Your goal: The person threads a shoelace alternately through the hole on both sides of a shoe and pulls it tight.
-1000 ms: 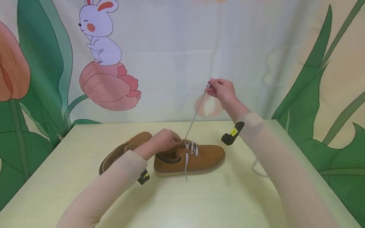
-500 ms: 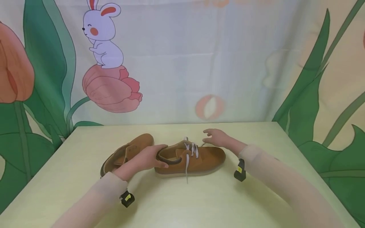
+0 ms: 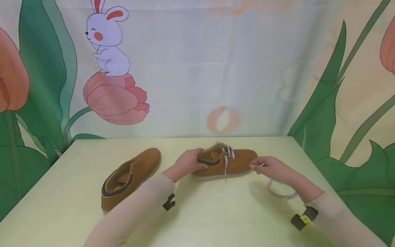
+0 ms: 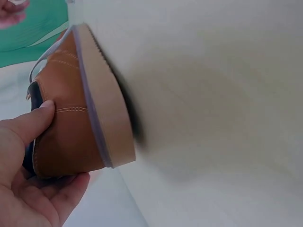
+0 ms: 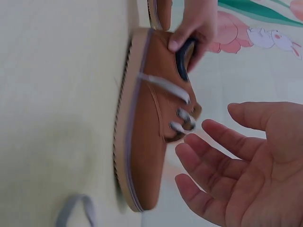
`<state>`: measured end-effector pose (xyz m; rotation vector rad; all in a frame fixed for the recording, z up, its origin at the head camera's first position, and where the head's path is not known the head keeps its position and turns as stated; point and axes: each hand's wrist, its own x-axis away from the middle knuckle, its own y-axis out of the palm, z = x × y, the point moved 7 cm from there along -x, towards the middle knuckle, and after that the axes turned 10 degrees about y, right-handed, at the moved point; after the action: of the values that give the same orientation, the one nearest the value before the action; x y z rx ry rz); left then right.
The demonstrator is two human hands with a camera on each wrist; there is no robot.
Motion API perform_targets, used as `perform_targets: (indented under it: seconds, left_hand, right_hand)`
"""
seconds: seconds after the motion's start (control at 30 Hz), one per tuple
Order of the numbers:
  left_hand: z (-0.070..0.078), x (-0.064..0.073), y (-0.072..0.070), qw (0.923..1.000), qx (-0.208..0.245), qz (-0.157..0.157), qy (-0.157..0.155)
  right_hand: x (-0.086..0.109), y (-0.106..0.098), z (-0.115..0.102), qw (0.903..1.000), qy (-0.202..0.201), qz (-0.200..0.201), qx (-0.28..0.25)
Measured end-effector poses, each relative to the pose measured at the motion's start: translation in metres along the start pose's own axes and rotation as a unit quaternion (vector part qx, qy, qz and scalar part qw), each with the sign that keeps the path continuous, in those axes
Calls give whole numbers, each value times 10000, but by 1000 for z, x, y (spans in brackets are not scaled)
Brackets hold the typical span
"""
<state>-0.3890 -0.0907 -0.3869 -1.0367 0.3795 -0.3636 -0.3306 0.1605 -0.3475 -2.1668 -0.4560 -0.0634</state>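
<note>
My left hand [image 3: 190,162] grips the heel of a brown leather shoe [image 3: 239,161], thumb on its near side and fingers round the back. Grey-white laces [image 5: 165,87] run through its eyelets, with one end hanging down the near side. The shoe's toe points right, and its thick pale sole [image 4: 106,104] faces the table. My right hand [image 3: 273,168] hovers near the toe in the head view; the right wrist view shows its fingers spread and apart from the shoe, holding nothing. Whether the sole fully touches the table, I cannot tell.
A second brown shoe [image 3: 131,180], with no lace visible in it, lies at the left on the pale table [image 3: 216,212]. A loose grey-white lace [image 3: 285,196] lies to the right, partly behind my right forearm. A printed curtain [image 3: 185,68] hangs behind the table.
My right hand has let go of the raised lace end and come down to the right. My left hand has moved from the shoe's opening to its heel, and the shoe has shifted right.
</note>
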Motion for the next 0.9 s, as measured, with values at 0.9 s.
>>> perform_targets:
  seconds: [0.9]
  left_hand:
    - [61, -64, -14, 9996, -169, -191, 103]
  right_hand:
    - [-2, 39, -24, 9977, -230, -531, 361]
